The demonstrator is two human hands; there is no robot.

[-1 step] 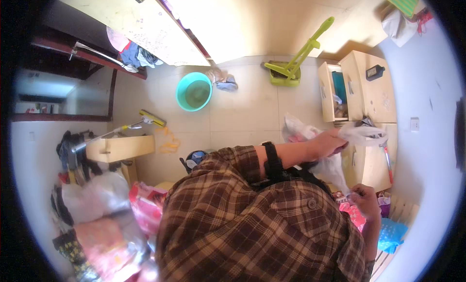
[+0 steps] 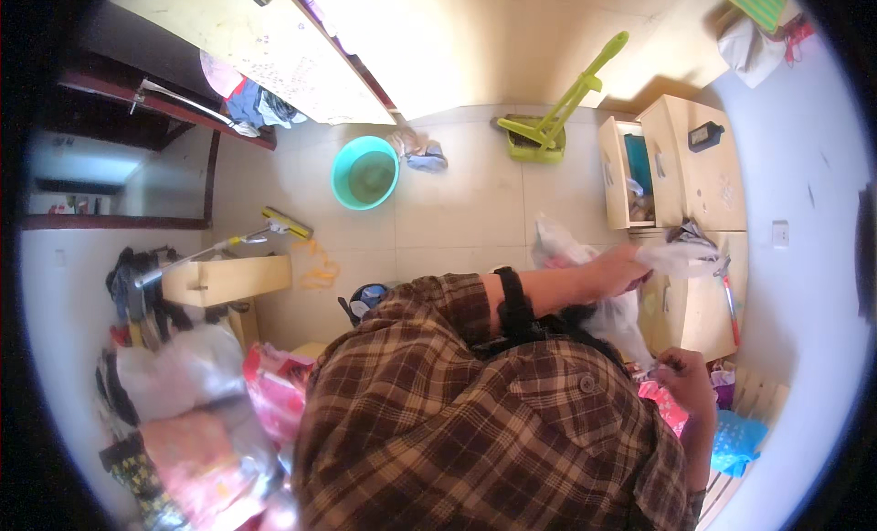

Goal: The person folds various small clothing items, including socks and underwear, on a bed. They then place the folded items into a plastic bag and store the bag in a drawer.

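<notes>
Nothing has moved since before. Left hand (image 2: 621, 271) grips a crinkly white plastic bag (image 2: 681, 257) at the wooden cabinet (image 2: 703, 303) edge; right hand (image 2: 681, 374) pinches pink cloth (image 2: 667, 405). Open tiled floor (image 2: 457, 211) lies behind.

No change logged against the earlier frame - same instant. Left hand (image 2: 621, 271) gripping the crumpled white plastic bag (image 2: 681, 255) at the identical spot; right hand (image 2: 681, 376), fingers curled just beside the pink crinkled wrapper (image 2: 660, 400) - likewise unmoved.
</notes>
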